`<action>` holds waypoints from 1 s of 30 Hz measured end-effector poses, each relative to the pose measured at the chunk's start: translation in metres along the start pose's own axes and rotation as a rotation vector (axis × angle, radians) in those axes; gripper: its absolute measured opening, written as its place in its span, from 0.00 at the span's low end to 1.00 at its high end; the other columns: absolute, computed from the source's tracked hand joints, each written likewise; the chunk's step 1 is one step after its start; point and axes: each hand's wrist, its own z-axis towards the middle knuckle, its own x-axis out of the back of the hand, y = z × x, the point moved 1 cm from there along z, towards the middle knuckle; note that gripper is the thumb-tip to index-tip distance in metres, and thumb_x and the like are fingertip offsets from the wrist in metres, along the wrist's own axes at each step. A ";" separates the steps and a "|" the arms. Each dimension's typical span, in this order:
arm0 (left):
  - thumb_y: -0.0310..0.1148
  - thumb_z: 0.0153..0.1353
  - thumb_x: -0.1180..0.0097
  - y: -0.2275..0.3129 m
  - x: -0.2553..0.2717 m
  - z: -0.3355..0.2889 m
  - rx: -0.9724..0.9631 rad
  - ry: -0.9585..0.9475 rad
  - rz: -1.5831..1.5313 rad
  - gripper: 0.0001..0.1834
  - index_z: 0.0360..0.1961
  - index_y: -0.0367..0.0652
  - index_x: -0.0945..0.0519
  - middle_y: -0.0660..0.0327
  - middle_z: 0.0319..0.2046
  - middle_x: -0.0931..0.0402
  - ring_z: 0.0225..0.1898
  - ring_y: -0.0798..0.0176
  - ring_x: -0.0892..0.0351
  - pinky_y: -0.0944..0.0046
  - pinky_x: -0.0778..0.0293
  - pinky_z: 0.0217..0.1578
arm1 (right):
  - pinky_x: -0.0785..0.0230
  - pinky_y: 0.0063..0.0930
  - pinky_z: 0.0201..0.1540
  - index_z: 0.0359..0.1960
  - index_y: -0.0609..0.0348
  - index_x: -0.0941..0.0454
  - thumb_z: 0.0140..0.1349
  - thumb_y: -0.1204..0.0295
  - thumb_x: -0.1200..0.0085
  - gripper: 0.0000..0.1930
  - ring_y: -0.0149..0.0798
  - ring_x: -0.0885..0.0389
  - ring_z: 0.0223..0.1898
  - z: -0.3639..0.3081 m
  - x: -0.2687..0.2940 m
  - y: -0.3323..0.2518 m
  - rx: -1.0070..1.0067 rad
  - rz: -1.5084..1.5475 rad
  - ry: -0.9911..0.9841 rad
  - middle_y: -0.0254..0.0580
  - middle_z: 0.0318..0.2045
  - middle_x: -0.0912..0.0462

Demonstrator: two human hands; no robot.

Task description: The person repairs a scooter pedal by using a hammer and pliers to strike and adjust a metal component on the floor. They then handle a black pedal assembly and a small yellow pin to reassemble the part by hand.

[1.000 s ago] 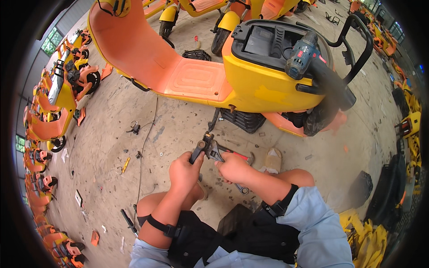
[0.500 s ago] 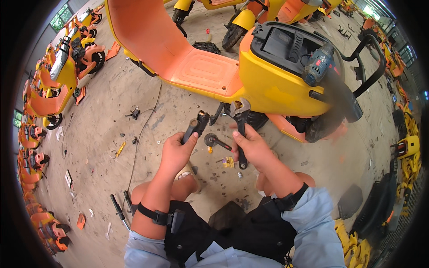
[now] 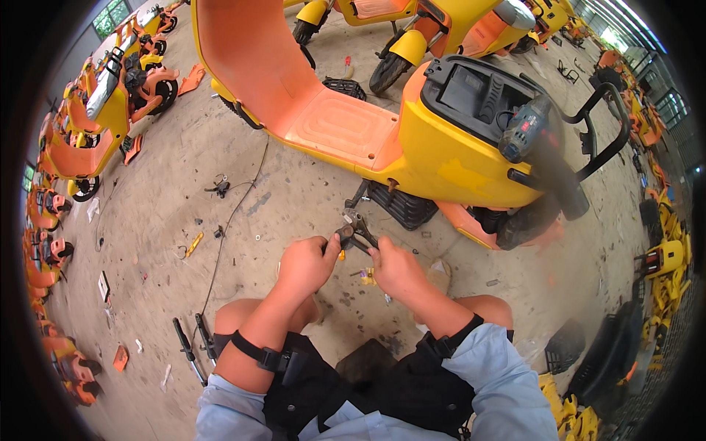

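- dark part (image 3: 343, 233): in front of scooter (image 3: 456, 162), on wearer's side, held off floor.
- l hand (image 3: 305, 266): thumb + fingers clamped on dark part.
- r hand (image 3: 401, 272): fingers wrapped round adj. wrench (image 3: 364, 229), its head up by the part; can't tell if jaws bite.
- step, prob.: fitting wrench to part; next move prob. calls for snug jaws, steady l hold, r twist.
- power drill (image 3: 523, 131): atop scooter's rear.
- black ribbed crate (image 3: 403, 206): partly under scooter.

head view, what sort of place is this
Likely a scooter workshop: a power drill rests on a yellow-and-orange scooter, more scooters line the left, and yellow parts lie at right.
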 end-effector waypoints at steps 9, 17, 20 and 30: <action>0.52 0.65 0.48 -0.005 0.000 0.012 0.093 -0.011 0.217 0.27 0.28 0.34 0.18 0.44 0.23 0.21 0.29 0.40 0.20 0.48 0.25 0.33 | 0.27 0.51 0.39 0.42 0.67 0.32 0.66 0.68 0.53 0.12 0.63 0.17 0.33 0.036 -0.031 0.022 -0.285 0.173 -0.045 0.64 0.32 0.18; 0.48 0.61 0.44 0.010 0.020 0.021 0.124 -0.030 0.133 0.23 0.28 0.34 0.19 0.42 0.24 0.20 0.31 0.39 0.19 0.47 0.24 0.35 | 0.28 0.43 0.55 0.60 0.57 0.25 0.56 0.69 0.46 0.26 0.55 0.21 0.55 0.021 -0.224 0.159 -0.611 -0.228 -0.620 0.55 0.56 0.22; 0.45 0.59 0.41 0.002 0.034 0.014 0.169 0.022 0.055 0.20 0.27 0.35 0.21 0.43 0.22 0.21 0.28 0.39 0.20 0.48 0.25 0.31 | 0.28 0.45 0.54 0.59 0.58 0.26 0.58 0.65 0.45 0.26 0.58 0.21 0.53 -0.010 -0.278 0.164 -0.593 -0.058 -0.424 0.58 0.52 0.21; 0.35 0.64 0.41 -0.002 0.033 0.035 0.330 0.003 -0.196 0.13 0.32 0.33 0.23 0.68 0.17 0.35 0.21 0.75 0.40 0.68 0.41 0.21 | 0.25 0.44 0.38 0.42 0.55 0.23 0.61 0.37 0.48 0.30 0.45 0.17 0.35 0.055 -0.339 0.284 -1.326 0.941 0.011 0.44 0.33 0.17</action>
